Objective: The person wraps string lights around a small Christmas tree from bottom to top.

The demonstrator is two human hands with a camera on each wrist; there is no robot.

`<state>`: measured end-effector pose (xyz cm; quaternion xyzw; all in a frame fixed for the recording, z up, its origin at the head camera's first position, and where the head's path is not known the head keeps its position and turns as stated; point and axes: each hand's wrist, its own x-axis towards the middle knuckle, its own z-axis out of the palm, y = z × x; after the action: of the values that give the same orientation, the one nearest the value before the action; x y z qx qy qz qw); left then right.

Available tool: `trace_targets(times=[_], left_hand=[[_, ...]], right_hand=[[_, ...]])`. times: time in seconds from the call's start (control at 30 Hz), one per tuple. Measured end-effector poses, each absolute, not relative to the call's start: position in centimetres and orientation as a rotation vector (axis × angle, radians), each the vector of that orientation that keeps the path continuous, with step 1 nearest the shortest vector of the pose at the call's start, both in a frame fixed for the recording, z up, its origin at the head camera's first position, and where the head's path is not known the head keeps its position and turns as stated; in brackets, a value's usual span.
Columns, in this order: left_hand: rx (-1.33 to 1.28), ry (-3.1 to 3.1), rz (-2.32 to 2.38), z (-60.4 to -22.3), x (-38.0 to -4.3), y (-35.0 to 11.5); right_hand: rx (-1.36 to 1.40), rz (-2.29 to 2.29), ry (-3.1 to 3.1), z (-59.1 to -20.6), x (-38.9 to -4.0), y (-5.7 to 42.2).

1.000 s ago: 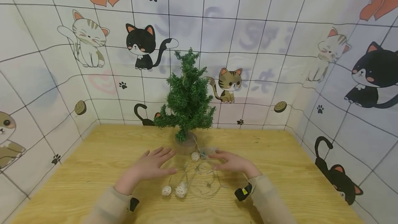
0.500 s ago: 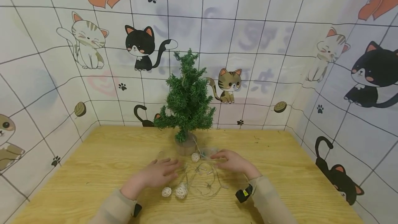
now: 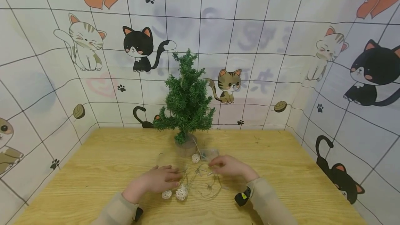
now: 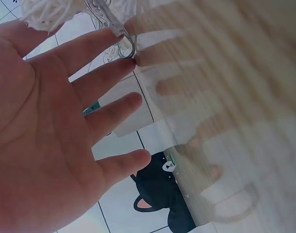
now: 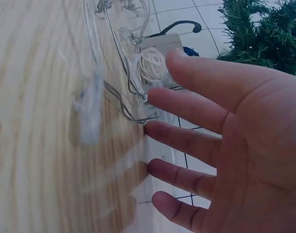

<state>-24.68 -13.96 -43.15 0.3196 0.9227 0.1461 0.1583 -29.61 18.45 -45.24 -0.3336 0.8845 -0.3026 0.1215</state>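
Note:
A string of lights on thin clear wire (image 3: 208,196) lies loosely coiled on the wooden table, with white wicker balls (image 3: 181,193) along it. My left hand (image 3: 157,180) hovers low at the coil's left side, palm down. In the left wrist view its fingers are spread, and a wicker ball (image 4: 50,12) and wire show past the thumb and index finger. My right hand (image 3: 232,167) is over the coil's right side. The right wrist view shows its fingers extended, fingertips (image 5: 155,128) right at the wire, with another wicker ball (image 5: 152,64) beyond the thumb.
Behind the coil stands a small green artificial tree (image 3: 188,101) on a round base (image 3: 185,147). A clear plastic box (image 3: 212,153) sits beside that base. A cat-printed cloth (image 3: 256,55) rises around the table's back and sides.
My left hand has come down toward the table and slightly inward, its fingers drawing closer together in the head view. The right hand has shifted slightly nearer me. The head view has tilted a little.

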Motion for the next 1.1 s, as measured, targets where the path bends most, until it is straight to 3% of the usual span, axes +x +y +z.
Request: trace_targets(times=[0.47,1.1], left_hand=[[0.842,2.736,0.342,-42.3,-24.9,-15.0],[0.508,2.847,0.308,-40.1,-25.5,-19.2]], right_hand=[[-1.016,-0.825,2.626,-44.8,-29.5,17.6],[-1.01,-0.729,2.725,-45.0,-29.6,17.9]])
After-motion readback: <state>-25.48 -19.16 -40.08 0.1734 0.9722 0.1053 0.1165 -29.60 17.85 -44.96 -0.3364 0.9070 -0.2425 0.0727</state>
